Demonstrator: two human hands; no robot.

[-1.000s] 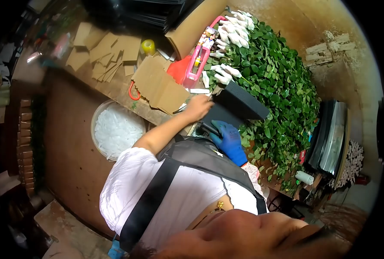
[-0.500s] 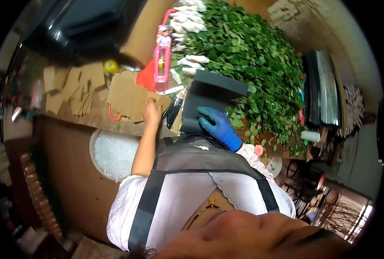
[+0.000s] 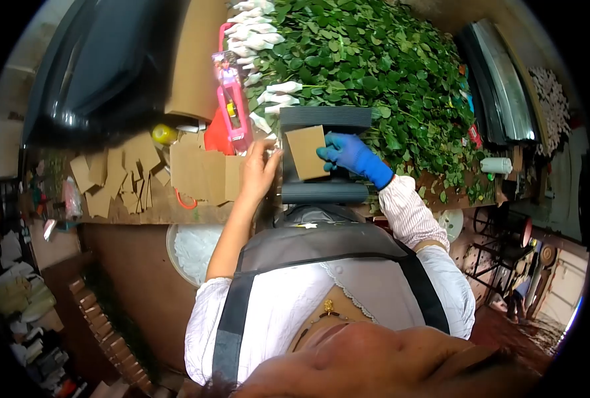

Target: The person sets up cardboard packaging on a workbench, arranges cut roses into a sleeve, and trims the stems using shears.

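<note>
A black ribbed sheet [image 3: 328, 117] lies in front of me at the table's near side, its near edge curled up toward my apron. On it sits a small rectangular piece of cardboard [image 3: 306, 154], slightly tilted. My right hand [image 3: 354, 156], in a blue glove, holds that piece by its right edge, with the fingertips over it. My bare left hand [image 3: 260, 169] is just left of the black sheet, fingers bent and apart, and I make out nothing held in it. Beside it are a pink-framed tool [image 3: 233, 109] and a larger cardboard sheet [image 3: 199, 174].
Leafy green stems [image 3: 374, 66] with white-wrapped heads [image 3: 255, 40] cover the back and right. Cut cardboard pieces [image 3: 116, 172] and a yellow tape roll [image 3: 164, 134] lie left. A tub of clear plastic [image 3: 199, 249] stands below the edge. Dark sheets [image 3: 500, 79] lean at right.
A small cardboard piece now lies on the black sheet under my right hand. My left hand has left the larger cardboard and moved right. The sheet's near edge now curls up.
</note>
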